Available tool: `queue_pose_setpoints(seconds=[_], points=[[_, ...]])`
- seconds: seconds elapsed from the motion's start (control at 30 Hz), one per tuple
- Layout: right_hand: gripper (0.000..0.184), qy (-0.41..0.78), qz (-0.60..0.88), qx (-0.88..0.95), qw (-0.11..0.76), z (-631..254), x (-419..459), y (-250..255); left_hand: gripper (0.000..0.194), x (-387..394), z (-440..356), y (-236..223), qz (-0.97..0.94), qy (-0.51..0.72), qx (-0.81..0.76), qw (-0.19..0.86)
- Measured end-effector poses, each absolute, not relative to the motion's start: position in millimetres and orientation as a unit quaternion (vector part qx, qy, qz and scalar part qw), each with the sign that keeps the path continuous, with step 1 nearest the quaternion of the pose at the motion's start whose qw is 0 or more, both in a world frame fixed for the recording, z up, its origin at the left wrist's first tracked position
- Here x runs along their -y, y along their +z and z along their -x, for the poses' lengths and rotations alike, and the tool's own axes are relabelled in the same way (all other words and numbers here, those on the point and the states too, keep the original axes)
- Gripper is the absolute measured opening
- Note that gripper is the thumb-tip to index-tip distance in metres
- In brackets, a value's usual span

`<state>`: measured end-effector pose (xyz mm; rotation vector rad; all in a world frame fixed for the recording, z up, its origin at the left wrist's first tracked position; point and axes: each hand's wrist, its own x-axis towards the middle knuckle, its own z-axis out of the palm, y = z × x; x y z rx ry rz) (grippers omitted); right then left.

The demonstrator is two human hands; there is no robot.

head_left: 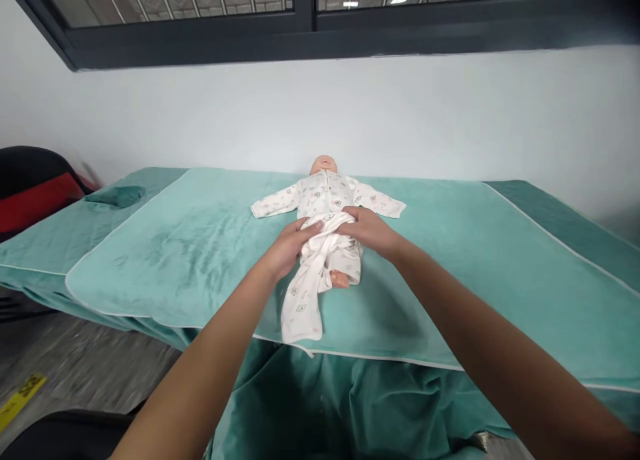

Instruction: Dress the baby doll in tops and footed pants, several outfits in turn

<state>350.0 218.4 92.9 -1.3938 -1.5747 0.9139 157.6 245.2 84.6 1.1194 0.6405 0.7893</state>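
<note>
A baby doll (pixel 324 163) lies on its back in a white printed top (pixel 326 192), sleeves spread to both sides. White printed baby pants (pixel 306 300) are bunched around its lower body. One pant leg hangs flat toward the bed's front edge, while a doll foot (pixel 340 279) shows at the other leg's opening. At the left of the waist, my left hand (pixel 291 245) is closed on the pants fabric. My right hand (pixel 369 230) grips the waistband from the right, thumb over the cloth. The doll's other leg is hidden.
Beneath the doll is a teal mat (pixel 165 247) on a bed against a white wall (pixel 200 120). A dark window frame (pixel 305 40) runs above. A red and black chair or bag (pixel 35 193) stands at the left.
</note>
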Motion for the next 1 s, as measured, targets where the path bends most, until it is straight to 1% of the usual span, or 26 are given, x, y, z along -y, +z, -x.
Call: queue_pose_setpoints(seconds=[0.03, 0.1, 0.17, 0.23, 0.3, 0.37, 0.47, 0.5, 0.57, 0.67, 0.73, 0.8, 0.87, 0.93, 1.0], points=[[0.016, 0.386, 0.542, 0.611, 0.429, -351.8, -222.2, 91.7, 0.046, -246.5, -152.8, 82.6, -0.523, 0.337, -0.294, 0.726], [0.017, 0.440, 0.517, 0.563, 0.471, -352.8, -228.6, 88.2, 0.050, -248.9, -146.8, 77.3, -0.532, 0.310, -0.291, 0.733], [0.022, 0.500, 0.486, 0.508, 0.506, -349.9, -233.5, 84.3, 0.055, -252.7, -147.7, 71.7, -0.507, 0.339, -0.285, 0.739], [0.023, 0.545, 0.459, 0.472, 0.518, -345.1, -236.8, 80.6, 0.056, -259.2, -154.7, 67.3, -0.473, 0.405, -0.287, 0.728], [0.023, 0.565, 0.443, 0.484, 0.499, -341.0, -237.7, 78.2, 0.053, -267.9, -164.5, 65.0, -0.447, 0.457, -0.289, 0.713], [0.026, 0.562, 0.444, 0.537, 0.445, -339.5, -236.7, 77.3, 0.049, -275.8, -173.0, 64.5, -0.436, 0.474, -0.292, 0.707], [0.037, 0.545, 0.457, 0.611, 0.348, -341.7, -234.9, 77.1, 0.047, -279.2, -176.2, 66.0, -0.442, 0.459, -0.302, 0.709], [0.039, 0.542, 0.459, 0.618, 0.337, -342.9, -235.2, 76.4, 0.048, -277.8, -173.9, 67.1, -0.447, 0.444, -0.306, 0.714], [0.040, 0.551, 0.457, 0.595, 0.365, -345.0, -237.1, 73.3, 0.050, -272.5, -165.2, 70.6, -0.467, 0.397, -0.315, 0.724], [0.042, 0.577, 0.451, 0.510, 0.452, -346.2, -240.9, 66.2, 0.050, -264.8, -150.3, 78.0, -0.531, 0.290, -0.320, 0.729], [0.045, 0.588, 0.445, 0.483, 0.472, -346.0, -241.5, 63.5, 0.050, -262.3, -146.1, 81.3, -0.550, 0.261, -0.317, 0.727], [0.049, 0.597, 0.442, 0.494, 0.452, -345.8, -239.9, 64.2, 0.051, -262.1, -148.4, 80.8, -0.528, 0.307, -0.306, 0.730], [0.050, 0.605, 0.445, 0.528, 0.396, -346.0, -237.2, 67.4, 0.051, -262.8, -154.7, 76.5, -0.485, 0.374, -0.293, 0.735], [0.048, 0.603, 0.448, 0.563, 0.345, -346.2, -235.5, 70.5, 0.050, -263.2, -160.5, 71.2, -0.449, 0.392, -0.290, 0.749], [0.047, 0.594, 0.448, 0.570, 0.349, -346.0, -235.8, 71.0, 0.048, -262.8, -162.5, 68.2, -0.433, 0.385, -0.299, 0.758]])
